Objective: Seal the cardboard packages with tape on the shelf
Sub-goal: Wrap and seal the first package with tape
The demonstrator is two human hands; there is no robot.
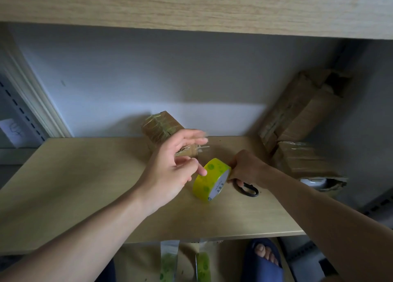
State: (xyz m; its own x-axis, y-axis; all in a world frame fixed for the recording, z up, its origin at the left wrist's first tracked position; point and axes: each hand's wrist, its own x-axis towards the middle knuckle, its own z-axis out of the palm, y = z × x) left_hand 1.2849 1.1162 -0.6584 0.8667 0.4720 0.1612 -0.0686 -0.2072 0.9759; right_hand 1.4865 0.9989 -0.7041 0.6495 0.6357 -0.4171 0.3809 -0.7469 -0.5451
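Gripping black scissors [247, 188] beside the yellow tape roll [210, 178], the right hand [246, 169] works while the left hand [172, 166] hovers loose-fingered, thumb on the roll. One package [163, 128] on the shelf [85, 175] looks taped; two boxes [302, 111] at right seem unsealed.

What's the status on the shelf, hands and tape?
Left hand open, thumb touching the tape roll. Right hand has its grip on the scissors. Taped box behind the left hand; two more boxes at right, nothing blocking.
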